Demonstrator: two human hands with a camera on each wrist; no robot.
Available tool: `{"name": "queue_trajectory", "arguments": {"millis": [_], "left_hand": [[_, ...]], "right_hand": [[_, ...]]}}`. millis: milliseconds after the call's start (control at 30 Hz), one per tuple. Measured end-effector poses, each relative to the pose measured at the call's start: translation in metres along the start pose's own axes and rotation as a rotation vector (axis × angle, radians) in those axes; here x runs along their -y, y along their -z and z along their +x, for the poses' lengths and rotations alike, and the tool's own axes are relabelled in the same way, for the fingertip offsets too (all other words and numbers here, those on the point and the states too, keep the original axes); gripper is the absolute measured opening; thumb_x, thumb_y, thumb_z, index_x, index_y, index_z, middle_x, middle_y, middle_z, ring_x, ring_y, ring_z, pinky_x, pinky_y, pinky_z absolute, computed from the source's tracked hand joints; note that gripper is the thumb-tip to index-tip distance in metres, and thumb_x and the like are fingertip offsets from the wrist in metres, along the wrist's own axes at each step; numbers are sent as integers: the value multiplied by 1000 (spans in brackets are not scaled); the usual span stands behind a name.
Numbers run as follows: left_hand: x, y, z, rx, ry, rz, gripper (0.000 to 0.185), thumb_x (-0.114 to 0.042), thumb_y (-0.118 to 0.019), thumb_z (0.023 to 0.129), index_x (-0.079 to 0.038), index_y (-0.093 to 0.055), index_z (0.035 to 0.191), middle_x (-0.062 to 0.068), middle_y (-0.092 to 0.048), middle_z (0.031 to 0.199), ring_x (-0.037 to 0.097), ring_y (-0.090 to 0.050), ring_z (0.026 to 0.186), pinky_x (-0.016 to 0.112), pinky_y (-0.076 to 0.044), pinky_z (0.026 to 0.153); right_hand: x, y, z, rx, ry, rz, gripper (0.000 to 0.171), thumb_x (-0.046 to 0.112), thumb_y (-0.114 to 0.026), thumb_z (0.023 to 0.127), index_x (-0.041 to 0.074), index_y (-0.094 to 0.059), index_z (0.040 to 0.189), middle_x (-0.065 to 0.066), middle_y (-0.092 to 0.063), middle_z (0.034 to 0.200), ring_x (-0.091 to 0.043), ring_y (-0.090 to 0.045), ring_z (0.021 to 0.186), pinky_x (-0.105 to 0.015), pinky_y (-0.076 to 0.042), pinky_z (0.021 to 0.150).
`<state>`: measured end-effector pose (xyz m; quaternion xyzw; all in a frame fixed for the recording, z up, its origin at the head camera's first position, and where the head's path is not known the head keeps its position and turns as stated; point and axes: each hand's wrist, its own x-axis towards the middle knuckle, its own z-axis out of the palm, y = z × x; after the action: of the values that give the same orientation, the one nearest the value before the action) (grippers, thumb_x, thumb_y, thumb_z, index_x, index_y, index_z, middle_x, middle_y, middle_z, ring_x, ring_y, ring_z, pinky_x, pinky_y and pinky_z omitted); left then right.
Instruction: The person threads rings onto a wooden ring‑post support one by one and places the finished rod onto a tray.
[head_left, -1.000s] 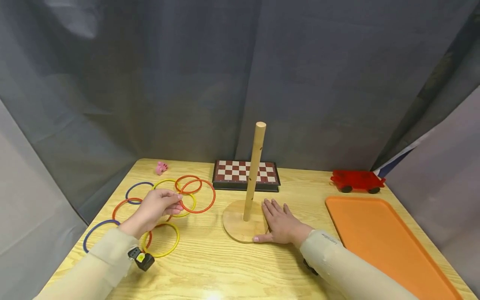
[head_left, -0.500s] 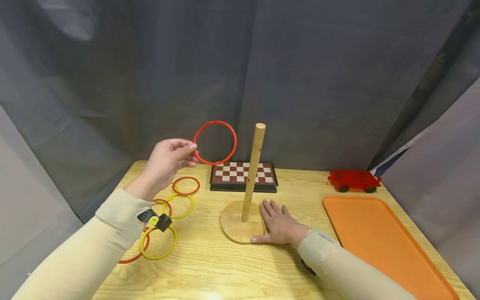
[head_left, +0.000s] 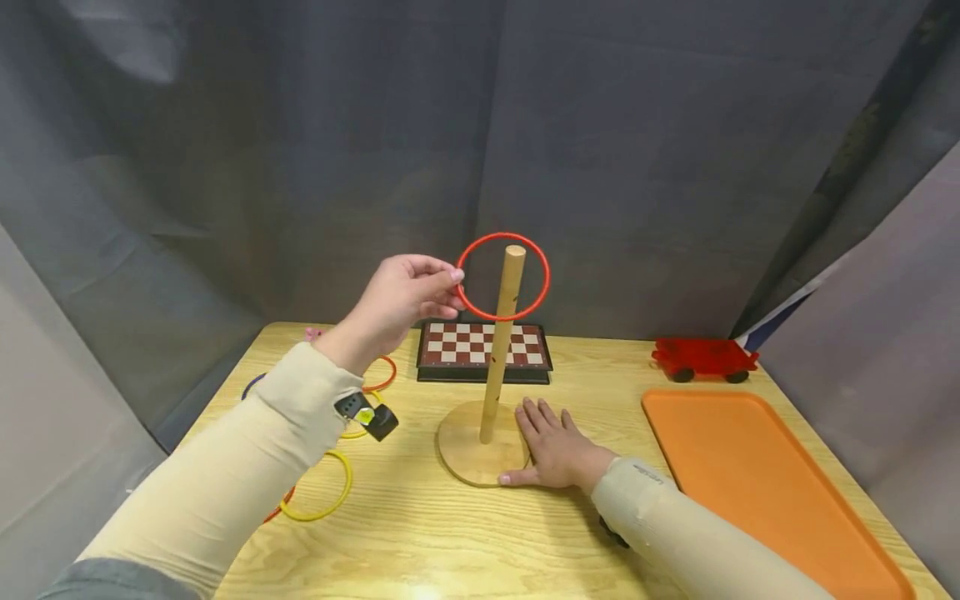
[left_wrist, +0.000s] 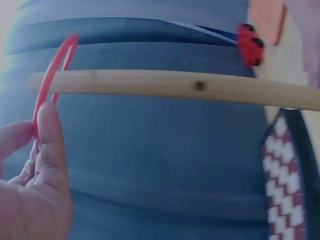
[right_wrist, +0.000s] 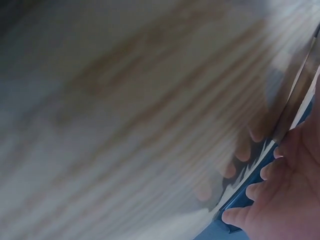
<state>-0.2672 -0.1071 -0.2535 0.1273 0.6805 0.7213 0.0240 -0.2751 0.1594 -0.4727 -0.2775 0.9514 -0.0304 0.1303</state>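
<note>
My left hand [head_left: 452, 287] is raised and pinches a thin red ring [head_left: 547, 277] between thumb and fingers. The ring stands upright at the top of the wooden peg [head_left: 501, 350], whose tip shows inside the ring's outline. In the left wrist view the red ring [left_wrist: 55, 70] crosses the wooden peg [left_wrist: 175, 86] near its end, with my left hand [left_wrist: 35, 125] on the ring's edge. My right hand [head_left: 558, 450] lies flat on the table, thumb against the peg's round wooden base [head_left: 468, 454]. The right wrist view shows my right hand [right_wrist: 285, 200] and blurred wood.
A chessboard [head_left: 484, 346] lies behind the peg. Loose rings lie at the left, among them a yellow ring [head_left: 330, 500] and an orange ring [head_left: 382, 379]. An orange tray [head_left: 750, 467] fills the right side, with a red toy car [head_left: 703, 358] behind it. Grey curtains surround the table.
My left hand lifted the red ring from the pile on the table and carried it up and to the right, to the peg's top. The right hand stayed by the base.
</note>
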Motion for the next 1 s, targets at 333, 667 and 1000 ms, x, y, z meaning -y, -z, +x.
{"name": "queue_trajectory", "arguments": {"millis": [333,667,1000], "left_hand": [[106,13,-1,66,222,201,15,-3,-61,103,11,-67,106,12,-68,85,14,-67,69,26,-61,67],[180,23,-23,118,338,286,19,-2,-61,103,15,-67,102,12,-68,74,10,-64,61,26,-60,63],[199,16,-28,74,396,241,16,-2,-61,102,13,-67,102,10,-66,72,10,-63,59,21,-58,58]], "right_hand": [[7,2,5,11,-14,-26,117,82,-54,88,-1,-20,163,-22,-10,170,-42,-9,155,-66,-18,120],[3,2,3,-1,14,2,122,86,-51,86,-4,-19,162,-25,-10,169,-44,-9,154,-67,-16,120],[4,3,5,-4,3,-19,119,82,-56,87,-3,-21,162,-24,-12,169,-44,-10,154,-67,-18,120]]}}
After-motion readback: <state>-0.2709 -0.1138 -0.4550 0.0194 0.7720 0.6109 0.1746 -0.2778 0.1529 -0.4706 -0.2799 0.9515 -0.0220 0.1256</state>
